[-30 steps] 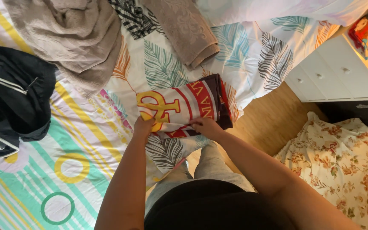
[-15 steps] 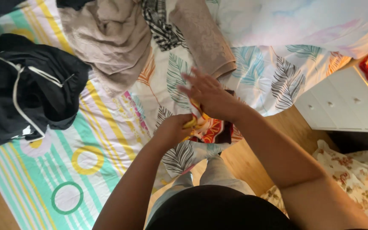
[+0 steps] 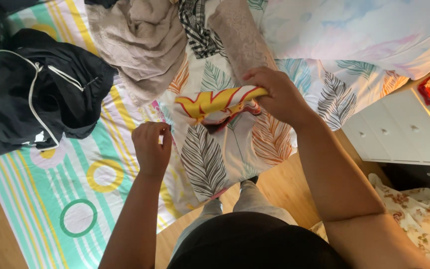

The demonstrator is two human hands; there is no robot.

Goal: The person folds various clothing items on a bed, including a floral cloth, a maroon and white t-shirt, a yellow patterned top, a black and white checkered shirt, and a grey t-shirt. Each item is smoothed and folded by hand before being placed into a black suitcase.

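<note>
The right hand (image 3: 277, 97) was clenched around a bunched yellow, red and white cloth (image 3: 215, 103), gripping its right end and holding it just above the leaf-patterned sheet (image 3: 210, 159) at the edge of the bed. The left hand (image 3: 151, 148) held nothing, its fingers loosely curled over the sheet, a little below and left of the cloth. A black jacket (image 3: 36, 94) lay well to the left, a beige garment (image 3: 140, 45) beyond the cloth, and a white dresser (image 3: 399, 134) stood to the right.
</note>
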